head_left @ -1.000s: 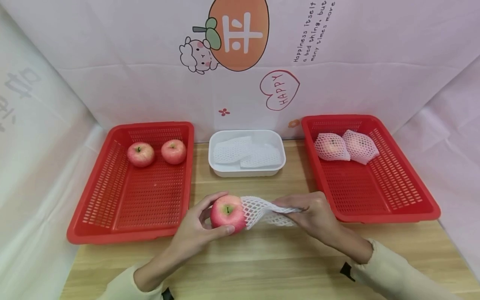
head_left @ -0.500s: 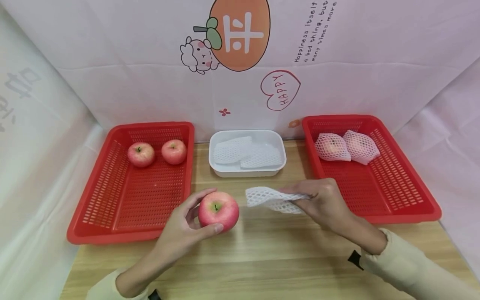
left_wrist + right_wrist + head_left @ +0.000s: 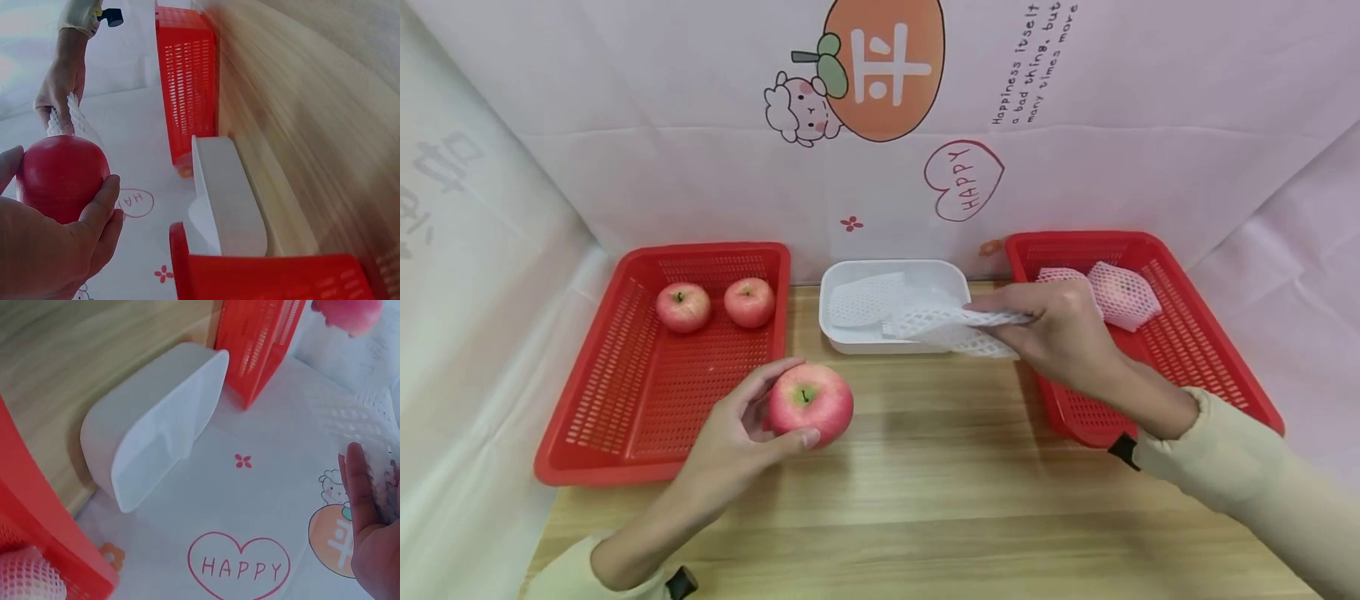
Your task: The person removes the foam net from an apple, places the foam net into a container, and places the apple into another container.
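Observation:
My left hand (image 3: 733,437) grips a pink-red apple (image 3: 815,402) by its side, held above the wooden table with the stem facing up. A white foam fruit net (image 3: 958,327) hangs from my right hand (image 3: 1063,329), pinched between thumb and fingers. In the head view the net overlaps the front right part of a white tray (image 3: 897,347) with more foam nets (image 3: 867,298) inside. The left wrist view shows the apple (image 3: 61,178) bare in the left palm. From the right wrist, the net (image 3: 359,422) appears spread beyond the fingers.
On the left a red basket (image 3: 662,471) contains two bare apples (image 3: 683,308). Another red basket (image 3: 1213,379) stands at the right with net-wrapped apples (image 3: 1123,293), one partly behind the right hand. A printed white cloth (image 3: 700,167) rises behind the table (image 3: 910,492).
The net has come off the apple's side. My right hand has carried it up and back toward the white tray, while my left hand has drawn the apple leftward.

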{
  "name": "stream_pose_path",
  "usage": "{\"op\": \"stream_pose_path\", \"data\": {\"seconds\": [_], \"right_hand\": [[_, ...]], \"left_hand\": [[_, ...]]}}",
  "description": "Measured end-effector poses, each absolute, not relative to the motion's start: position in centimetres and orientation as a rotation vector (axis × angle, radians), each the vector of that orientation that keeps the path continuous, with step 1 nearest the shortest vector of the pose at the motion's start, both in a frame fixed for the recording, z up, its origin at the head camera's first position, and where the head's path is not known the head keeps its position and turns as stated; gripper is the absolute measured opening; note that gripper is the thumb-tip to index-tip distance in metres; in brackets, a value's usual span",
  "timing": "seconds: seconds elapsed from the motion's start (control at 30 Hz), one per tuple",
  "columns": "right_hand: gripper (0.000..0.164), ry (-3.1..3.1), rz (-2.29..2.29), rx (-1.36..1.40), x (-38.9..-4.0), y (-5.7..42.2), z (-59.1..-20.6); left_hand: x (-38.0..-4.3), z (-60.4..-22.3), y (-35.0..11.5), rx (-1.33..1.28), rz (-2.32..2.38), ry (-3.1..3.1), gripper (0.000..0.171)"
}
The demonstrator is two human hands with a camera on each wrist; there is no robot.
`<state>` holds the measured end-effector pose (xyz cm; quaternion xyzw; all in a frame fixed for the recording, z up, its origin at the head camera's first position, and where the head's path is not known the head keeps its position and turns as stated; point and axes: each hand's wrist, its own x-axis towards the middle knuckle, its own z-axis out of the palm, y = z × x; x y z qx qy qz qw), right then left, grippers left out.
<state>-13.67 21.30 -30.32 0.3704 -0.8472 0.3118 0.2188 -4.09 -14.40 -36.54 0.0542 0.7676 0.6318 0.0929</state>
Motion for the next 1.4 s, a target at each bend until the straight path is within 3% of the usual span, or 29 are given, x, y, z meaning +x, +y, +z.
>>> {"op": "stream_pose_path", "data": {"seconds": [0.53, 0.9, 1.17, 1.33, 1.4], "right_hand": [[0.023, -2.508, 0.791, 0.938, -18.9, 20.2, -28.8], [0.03, -2.667, 0.751, 0.836, -22.9, 19.5, -28.5], [0.029, -2.734, 0.767, 0.803, -25.0, 18.8, -29.3], [0.026, -2.814, 0.823, 0.835, -25.5, 18.3, -30.1], [0.026, -2.85, 0.839, 0.861, -25.6, 18.0, -30.5]], "left_hand": [[-5.8, -33.4, -19.8, -0.079, 1.838, 2.272, 0.072], [-9.0, -33.6, -23.7, -0.225, 2.022, 2.023, 0.084], [-11.5, -34.6, -26.2, -0.391, 2.238, 1.736, 0.073], [-12.8, -35.0, -27.8, -0.496, 2.171, 1.701, 0.085], [-13.3, -35.2, -28.3, -0.521, 2.153, 1.68, 0.078]]}}
